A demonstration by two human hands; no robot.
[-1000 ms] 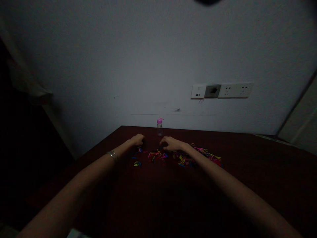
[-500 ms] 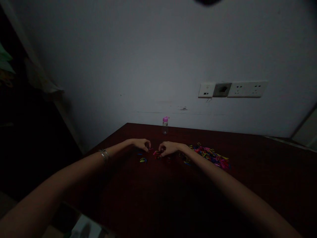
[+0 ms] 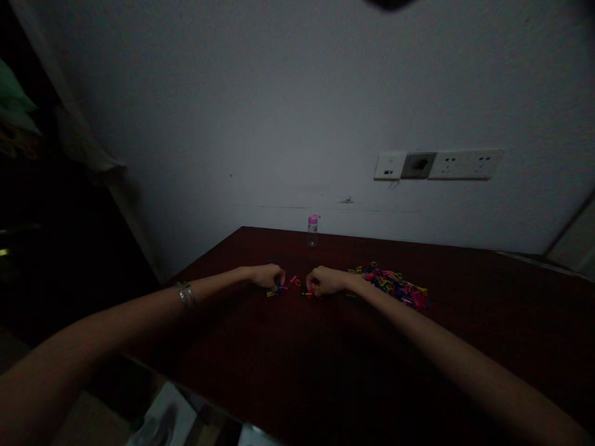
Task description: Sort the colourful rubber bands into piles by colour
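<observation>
My left hand [image 3: 268,276] is closed, fingertips pinched down onto a few small coloured hair ties on the dark red table [image 3: 279,347]. Blue and pink loops show at its fingertips, and a yellow hair tie [image 3: 271,293] lies just below it. My right hand [image 3: 326,280] is also closed, its fingers pinching at red and yellow hair ties [image 3: 309,295]. Between the two hands lie loose pink and orange hair ties [image 3: 296,282]. A large heap of mixed hair ties [image 3: 395,286] spreads beyond my right forearm, which hides part of it. Dim light blurs the fingertips.
A clear bottle with a pink lid [image 3: 313,231] stands behind the hands, near the wall [image 3: 297,124]. Sockets [image 3: 460,166] are set in the wall at right. Below the table's front edge, a pale object [image 3: 168,412] shows at lower left.
My left hand has come over the blue and yellow hair ties beside it. My right hand has shifted right, uncovering pink and orange ones between the hands. The view has tilted slightly.
</observation>
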